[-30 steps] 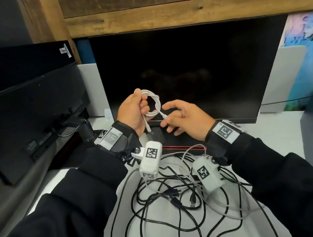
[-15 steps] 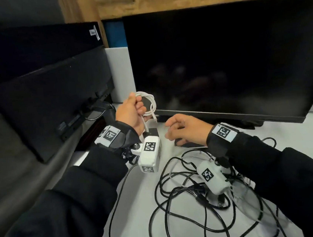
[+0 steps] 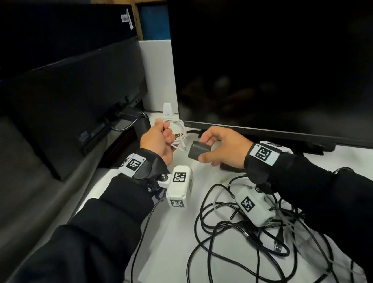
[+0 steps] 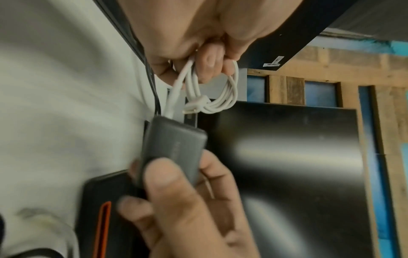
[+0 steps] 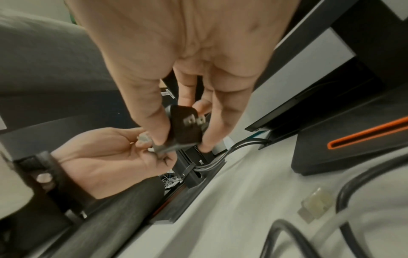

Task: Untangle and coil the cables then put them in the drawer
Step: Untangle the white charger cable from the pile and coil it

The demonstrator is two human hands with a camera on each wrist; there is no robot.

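Evidently, so that its loops cannot spring apart, the coiled white cable (image 3: pixel 177 128) is kept pinched in the left hand (image 3: pixel 158 142) above the desk (image 3: pixel 169 253), while its grey charger block (image 3: pixel 199 151) is gripped by the right hand (image 3: pixel 225 147), the black cables (image 3: pixel 236 235) lying tangled below.

- an office desk, or a home work corner; which of the two cannot be told.
- a big dark monitor (image 3: pixel 280 62) fills the 12 to 2 o'clock side, standing on a white desk (image 3: pixel 174 253).
- at 10 o'clock the back of a second monitor (image 3: pixel 79 95) shows, with leads plugged in underneath.
- a tangle of black cables (image 3: pixel 232 235) lies on the desk at 5 o'clock.
- rough wooden planks (image 4: pixel 388 73) and a white divider panel (image 3: pixel 158 75) stand behind the screens.
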